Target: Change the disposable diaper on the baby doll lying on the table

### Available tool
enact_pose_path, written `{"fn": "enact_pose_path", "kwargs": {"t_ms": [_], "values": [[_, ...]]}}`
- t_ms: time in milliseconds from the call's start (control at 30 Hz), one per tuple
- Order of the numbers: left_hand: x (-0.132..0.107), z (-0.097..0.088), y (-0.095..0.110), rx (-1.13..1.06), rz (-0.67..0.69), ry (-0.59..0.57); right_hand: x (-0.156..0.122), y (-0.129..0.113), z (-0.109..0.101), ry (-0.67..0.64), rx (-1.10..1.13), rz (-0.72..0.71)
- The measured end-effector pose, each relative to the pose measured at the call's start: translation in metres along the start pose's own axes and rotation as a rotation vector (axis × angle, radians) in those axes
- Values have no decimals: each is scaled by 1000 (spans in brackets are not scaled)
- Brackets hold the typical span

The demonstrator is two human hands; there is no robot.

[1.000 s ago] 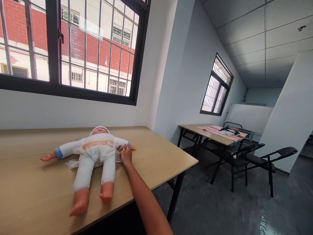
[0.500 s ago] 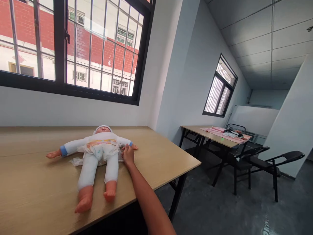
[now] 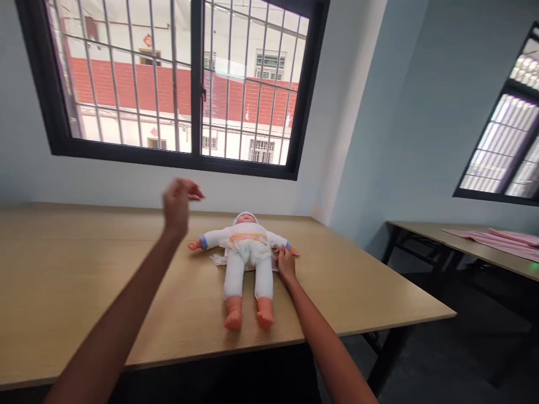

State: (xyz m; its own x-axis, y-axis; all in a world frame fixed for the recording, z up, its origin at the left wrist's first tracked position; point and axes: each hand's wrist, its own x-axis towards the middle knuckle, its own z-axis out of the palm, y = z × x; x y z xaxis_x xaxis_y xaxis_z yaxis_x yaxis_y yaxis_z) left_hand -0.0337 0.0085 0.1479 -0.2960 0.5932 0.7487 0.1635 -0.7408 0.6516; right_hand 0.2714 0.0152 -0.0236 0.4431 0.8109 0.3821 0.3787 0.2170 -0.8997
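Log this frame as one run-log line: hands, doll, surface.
left hand: raised above table, empty | right hand: resting at doll's side by its diaper | doll: on back, arms spread | table: wooden

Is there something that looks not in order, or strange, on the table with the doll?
Slightly. White cloth sticks out crumpled from under the doll, beside its hip. Otherwise the doll lies flat on its back on the table, with nothing spilled or broken.

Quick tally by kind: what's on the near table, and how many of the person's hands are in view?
Baby doll: 1
Diaper, on the doll: 1
White cloth under the doll: 1
Hands: 2, the left hand raised above the table, the right hand at the doll's side
Total: 5
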Motion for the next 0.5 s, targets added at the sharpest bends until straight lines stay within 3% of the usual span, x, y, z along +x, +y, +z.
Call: {"fn": "enact_pose_path", "kwargs": {"t_ms": [67, 167, 300, 400, 500], "values": [[-20, 2, -28, 114, -92, -112, -1, 0, -1, -4, -3, -15], [-59, 5, -70, 272, -212, -369, -1, 1, -3, -9, -9, -28], [-89, 0, -105, 373, -278, -690, -1, 2, -3, -8, -27, -32], [-90, -9, -117, 431, -299, -776, 0, 2, -3, 9, -49, -33], [-82, -17, -121, 460, -334, -762, 0, 0, -5, 26, -61, -39]]}}
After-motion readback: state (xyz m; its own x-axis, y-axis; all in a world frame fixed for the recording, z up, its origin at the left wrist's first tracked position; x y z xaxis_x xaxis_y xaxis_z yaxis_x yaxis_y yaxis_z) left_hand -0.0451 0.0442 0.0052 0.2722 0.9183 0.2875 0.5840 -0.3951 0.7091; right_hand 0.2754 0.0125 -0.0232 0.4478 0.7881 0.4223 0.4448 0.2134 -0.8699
